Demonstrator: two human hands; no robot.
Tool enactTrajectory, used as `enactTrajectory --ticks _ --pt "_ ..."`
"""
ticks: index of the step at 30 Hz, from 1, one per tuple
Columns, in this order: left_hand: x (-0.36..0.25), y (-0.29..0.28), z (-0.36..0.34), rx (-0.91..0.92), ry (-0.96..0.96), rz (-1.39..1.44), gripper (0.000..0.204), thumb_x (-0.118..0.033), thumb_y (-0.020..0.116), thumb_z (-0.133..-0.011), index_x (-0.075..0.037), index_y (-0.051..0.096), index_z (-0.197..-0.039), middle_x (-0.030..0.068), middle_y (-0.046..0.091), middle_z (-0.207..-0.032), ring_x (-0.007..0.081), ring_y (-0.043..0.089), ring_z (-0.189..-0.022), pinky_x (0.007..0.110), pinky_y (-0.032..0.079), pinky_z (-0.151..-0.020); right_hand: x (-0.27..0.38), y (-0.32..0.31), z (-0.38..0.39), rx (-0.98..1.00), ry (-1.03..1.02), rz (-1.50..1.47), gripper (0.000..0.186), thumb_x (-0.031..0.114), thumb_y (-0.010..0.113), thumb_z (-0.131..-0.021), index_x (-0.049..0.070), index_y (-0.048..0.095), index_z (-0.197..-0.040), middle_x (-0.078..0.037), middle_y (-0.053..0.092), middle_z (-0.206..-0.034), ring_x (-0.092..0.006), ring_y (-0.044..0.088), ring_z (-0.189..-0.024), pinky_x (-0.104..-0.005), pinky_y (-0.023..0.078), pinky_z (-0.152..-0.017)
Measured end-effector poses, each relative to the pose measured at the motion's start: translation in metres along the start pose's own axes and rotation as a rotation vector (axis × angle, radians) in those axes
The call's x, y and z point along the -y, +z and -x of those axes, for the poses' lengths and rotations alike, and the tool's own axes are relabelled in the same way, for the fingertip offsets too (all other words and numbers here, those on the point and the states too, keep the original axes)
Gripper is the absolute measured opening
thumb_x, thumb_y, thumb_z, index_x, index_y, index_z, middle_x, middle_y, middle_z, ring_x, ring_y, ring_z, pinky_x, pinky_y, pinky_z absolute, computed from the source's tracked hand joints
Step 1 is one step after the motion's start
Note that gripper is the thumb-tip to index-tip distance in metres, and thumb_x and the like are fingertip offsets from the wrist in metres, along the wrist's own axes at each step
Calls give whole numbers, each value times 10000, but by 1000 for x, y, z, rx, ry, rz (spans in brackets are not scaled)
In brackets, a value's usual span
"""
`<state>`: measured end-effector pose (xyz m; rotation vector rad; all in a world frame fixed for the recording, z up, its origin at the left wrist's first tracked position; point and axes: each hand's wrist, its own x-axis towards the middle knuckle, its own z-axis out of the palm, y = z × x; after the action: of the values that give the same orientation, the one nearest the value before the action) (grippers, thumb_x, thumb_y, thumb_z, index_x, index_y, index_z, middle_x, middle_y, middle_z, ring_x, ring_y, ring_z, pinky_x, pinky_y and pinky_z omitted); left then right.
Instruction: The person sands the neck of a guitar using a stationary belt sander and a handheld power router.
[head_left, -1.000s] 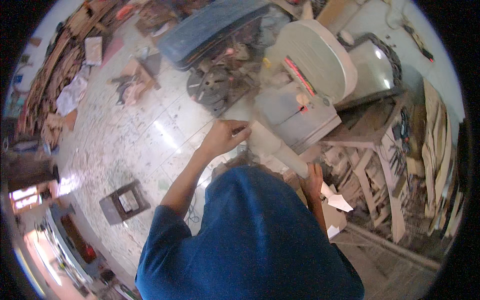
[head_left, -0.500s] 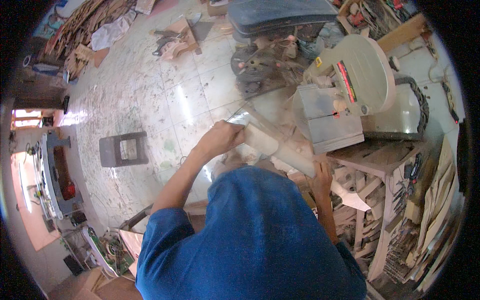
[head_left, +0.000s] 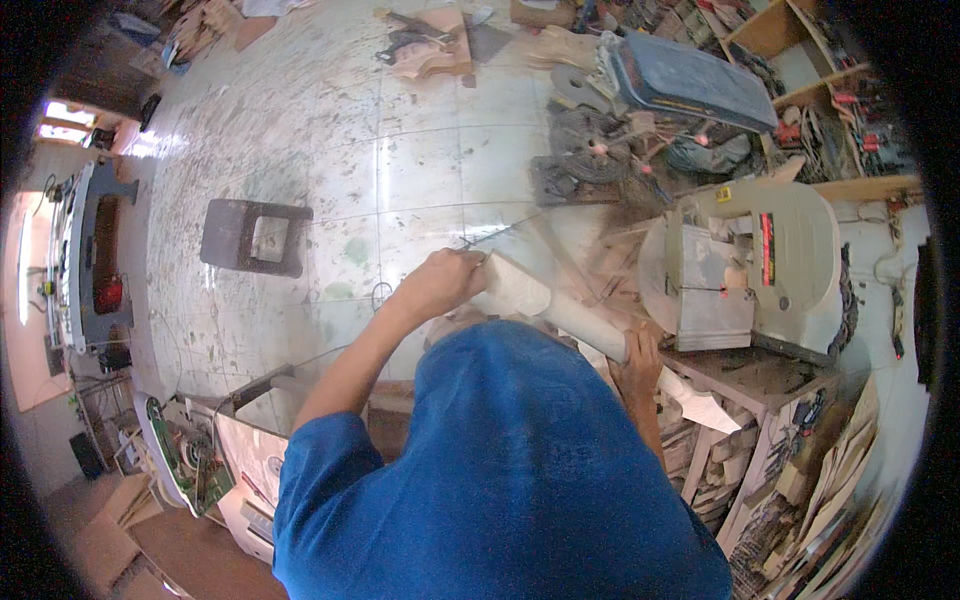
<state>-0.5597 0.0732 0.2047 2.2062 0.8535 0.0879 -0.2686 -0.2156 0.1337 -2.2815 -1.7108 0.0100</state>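
slantwise, pale wood [head_left: 588, 325] is clamped by fingers of left hand [head_left: 442, 284] and right hand [head_left: 637, 364]; lower view blocked by blue shirt [head_left: 530, 450]; saw [head_left: 800, 255] set on table [head_left: 770, 375] at right, stool [head_left: 228, 235] on floor [head_left: 330, 160] at left.

White glare on floor [head_left: 340, 170], black fisheye rim

Wood piece [head_left: 583, 324] is pale, long, bare; slants from ten to four o'clock. Broad end at ten, narrower rounded middle, angular tip at four. Gripped near both ends.
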Motion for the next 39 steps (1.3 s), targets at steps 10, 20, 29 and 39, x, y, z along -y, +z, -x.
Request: enactTrajectory --ticks 10,20,29,39 --pt "66 -65 70 -103 -43 -45 247 -192 624 -914 43 603 -987 289 675 -908 490 656 -881 544 526 -793 82 28 -57 93 -133 3 533 239 841 -635 78 627 -1096 -106 576 -1001 -343 595 -978 -461 490 -769" --pt "100 -87 126 -241 -391 -73 221 -159 584 -903 49 597 -977 292 676 -958 495 654 -895 548 517 -821 152 47 -131 155 -328 -138 470 177 846 -632 80 614 -1029 -108 548 -944 -343 591 -944 -467 506 -735" --pt "119 -107 161 -318 -671 -52 239 -181 572 -908 40 608 -993 309 679 -942 493 649 -928 556 504 -851 198 78 -210 242 -579 -246 438 198 837 -656 86 608 -1013 -97 554 -943 -335 588 -920 -462 511 -726" --pt "125 -95 189 -438 -831 -6 231 -189 578 -923 38 579 -965 321 662 -911 516 642 -910 577 502 -834 233 92 -274 395 -811 -261 438 172 845 -653 81 603 -1007 -93 566 -946 -328 593 -922 -448 515 -728"
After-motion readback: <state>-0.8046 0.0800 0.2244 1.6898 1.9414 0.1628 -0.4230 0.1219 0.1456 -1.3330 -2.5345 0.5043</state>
